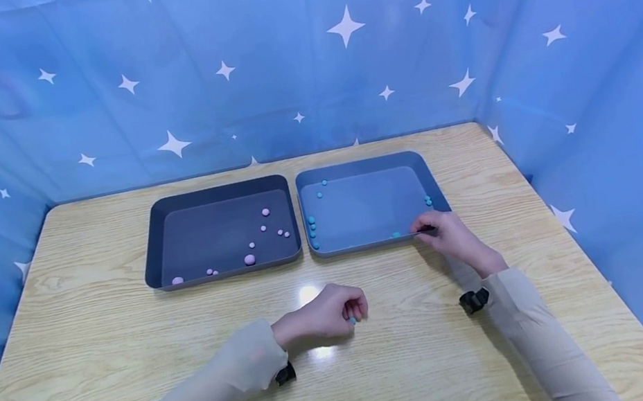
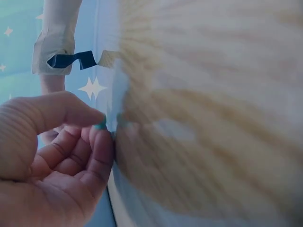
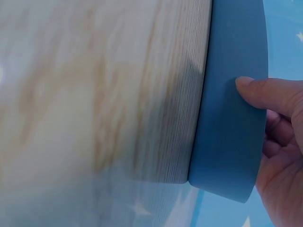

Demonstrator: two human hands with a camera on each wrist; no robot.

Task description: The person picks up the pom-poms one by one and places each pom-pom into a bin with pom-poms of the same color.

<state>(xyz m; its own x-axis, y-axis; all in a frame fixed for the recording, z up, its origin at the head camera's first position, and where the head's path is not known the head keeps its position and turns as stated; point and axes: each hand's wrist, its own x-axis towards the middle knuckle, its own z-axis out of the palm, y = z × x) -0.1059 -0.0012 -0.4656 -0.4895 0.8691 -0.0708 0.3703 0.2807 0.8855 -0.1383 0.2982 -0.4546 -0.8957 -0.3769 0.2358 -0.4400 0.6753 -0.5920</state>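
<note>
Between thumb and fingertips, my left hand (image 1: 328,311) pinches a small teal ball (image 1: 352,320) above the table, in front of the trays. The left wrist view shows this ball (image 2: 101,122) partly covered by the thumb. My right hand (image 1: 450,235) grips the front wall of the blue tray (image 1: 369,246) near its right corner. In the right wrist view the thumb (image 3: 253,90) lies against the wall's outer face, the other fingers behind the rim. Several teal balls (image 1: 311,220) lie in that tray, mostly along its left side.
Left of the blue tray stands a dark tray (image 1: 194,196) with several pink balls (image 1: 249,259) of differing sizes. Both trays sit towards the back of the wood-grain table (image 1: 100,319). A blue star-patterned curtain (image 1: 299,57) encloses the back and sides.
</note>
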